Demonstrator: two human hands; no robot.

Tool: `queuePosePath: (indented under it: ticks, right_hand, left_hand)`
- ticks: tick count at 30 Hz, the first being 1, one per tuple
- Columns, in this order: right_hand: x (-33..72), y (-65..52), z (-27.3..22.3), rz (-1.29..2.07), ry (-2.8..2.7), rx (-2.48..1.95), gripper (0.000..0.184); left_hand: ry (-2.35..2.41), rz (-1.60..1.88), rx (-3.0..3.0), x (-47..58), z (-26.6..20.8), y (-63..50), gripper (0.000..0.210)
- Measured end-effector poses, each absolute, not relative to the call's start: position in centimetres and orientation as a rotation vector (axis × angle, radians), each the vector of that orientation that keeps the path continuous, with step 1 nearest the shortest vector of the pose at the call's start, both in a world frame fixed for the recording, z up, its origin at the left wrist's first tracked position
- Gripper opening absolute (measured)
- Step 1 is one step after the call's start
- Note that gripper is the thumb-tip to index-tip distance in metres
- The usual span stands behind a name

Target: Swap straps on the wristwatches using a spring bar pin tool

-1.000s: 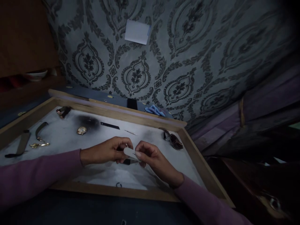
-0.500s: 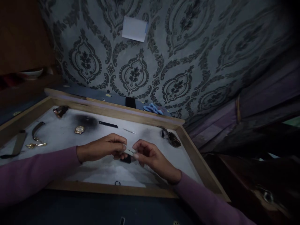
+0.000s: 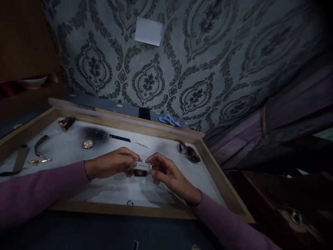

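My left hand (image 3: 116, 163) pinches a white watch strap (image 3: 142, 166) with a row of dark holes, held above the white work surface. My right hand (image 3: 169, 175) has its curled thumb and fingers at the strap's right end, where a small pale piece shows. Just under the strap is a dark rectangular object (image 3: 140, 173), partly covered by my left fingers; whether it joins the strap I cannot tell. Behind my hands lie a thin pointed metal tool (image 3: 143, 145) and a flat black blade-like strip (image 3: 119, 138). A gold round watch case (image 3: 87, 144) rests to the left.
A wooden-rimmed tray (image 3: 125, 208) frames the work surface. At its left lie a gold watch with a dark strap (image 3: 39, 161), an olive strap (image 3: 21, 158) and another watch (image 3: 66, 123). Dark-strapped watches (image 3: 192, 154) sit right. A blue cloth (image 3: 170, 120) lies beyond the rim.
The strap now lies more level and shows more of its length between my hands. My left fingers have shifted slightly left along it, and the right fingertips sit at its end.
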State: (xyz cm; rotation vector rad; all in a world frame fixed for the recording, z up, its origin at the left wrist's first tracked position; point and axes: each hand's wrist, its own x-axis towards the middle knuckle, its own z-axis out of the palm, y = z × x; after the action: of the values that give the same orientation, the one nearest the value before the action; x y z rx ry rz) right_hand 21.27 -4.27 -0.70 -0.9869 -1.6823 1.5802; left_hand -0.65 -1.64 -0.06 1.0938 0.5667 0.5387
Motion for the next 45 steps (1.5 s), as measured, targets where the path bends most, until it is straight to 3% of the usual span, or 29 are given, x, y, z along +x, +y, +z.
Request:
queuePosePath:
  ticks: [7,13,19,28,32,45]
  right_hand:
    - [20.7,-4.9,-0.2,1.243,-1.833,-1.086,0.02]
    - [21.0,-5.2,-0.2,1.226,-1.922,-1.108,0.018]
    - [20.7,-4.9,0.8,0.882,-2.169,-0.966,0.017]
    - [20.1,-3.2,-0.5,1.641,-1.638,-0.991,0.031]
    - [20.4,-2.9,-1.1,1.718,-1.423,-0.968,0.03]
    - [20.3,-3.0,-0.7,1.809,-1.283,-0.916,0.032]
  left_hand:
    - [0.62,0.559,1.05,-0.7,-0.2,-1.7,0.014]
    - [0.608,0.531,1.004,-0.9,0.0,-1.5,0.017]
    - [0.601,0.53,1.092,-0.5,-0.4,-1.6,0.013]
    - [0.671,0.526,1.496,-1.4,0.2,-1.2,0.022]
    - [0.801,0.411,1.806,-2.1,-0.4,-1.0,0.034]
    - [0.793,0.426,1.884,-1.1,-0.3,-1.6,0.009]
